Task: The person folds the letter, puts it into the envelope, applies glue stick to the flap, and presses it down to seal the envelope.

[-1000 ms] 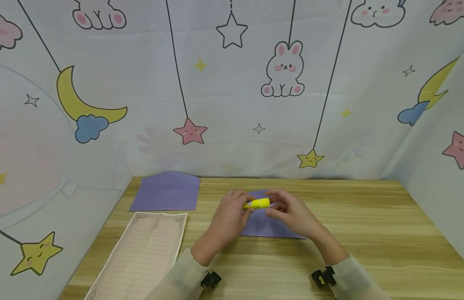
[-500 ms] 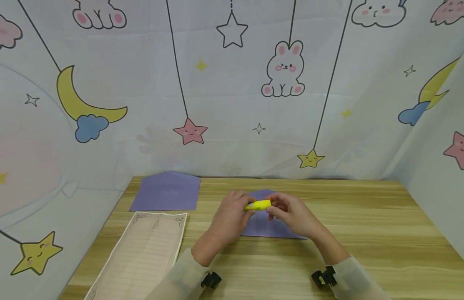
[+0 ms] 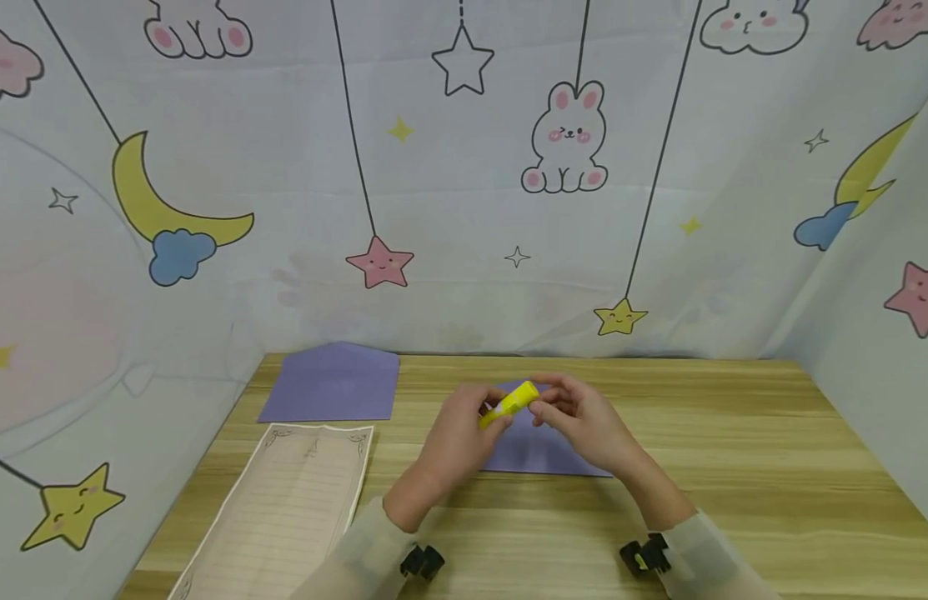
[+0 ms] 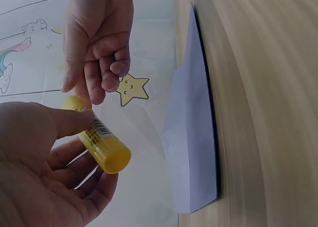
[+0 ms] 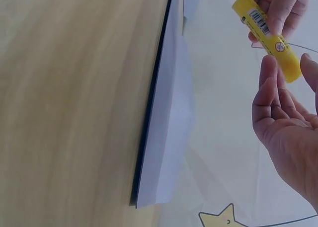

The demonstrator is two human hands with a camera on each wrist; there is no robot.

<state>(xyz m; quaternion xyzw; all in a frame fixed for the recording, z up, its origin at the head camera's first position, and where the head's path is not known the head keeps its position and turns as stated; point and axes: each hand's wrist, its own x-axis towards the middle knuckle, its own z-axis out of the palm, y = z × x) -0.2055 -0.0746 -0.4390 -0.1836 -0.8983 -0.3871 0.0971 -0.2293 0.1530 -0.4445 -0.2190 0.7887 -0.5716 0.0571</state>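
Note:
A yellow glue stick (image 3: 513,402) with a barcode label is pinched between the thumb and fingers of my left hand (image 3: 464,425). It slants, its far end up toward my right hand (image 3: 584,417). In the right wrist view, the glue stick (image 5: 268,36) has its end between the parted thumb and fingertips of the right hand (image 5: 290,115), the thumb standing off from it. Below both hands a purple envelope (image 3: 546,450) lies on the table, partly hidden by them; the left wrist view has this envelope (image 4: 191,127) side-on, its flap raised.
A second purple envelope (image 3: 336,387) lies at the back left of the wooden table (image 3: 734,467). In front of it is a lined sheet of letter paper (image 3: 283,508) with a decorated border. A printed cloth (image 3: 464,208) hangs behind the table and along its sides.
The glue stick has turned from nearly level to a slant, its right end rising. My right hand's fingers have shifted slightly around that end; the left hand keeps its hold. Envelopes and paper stay put.

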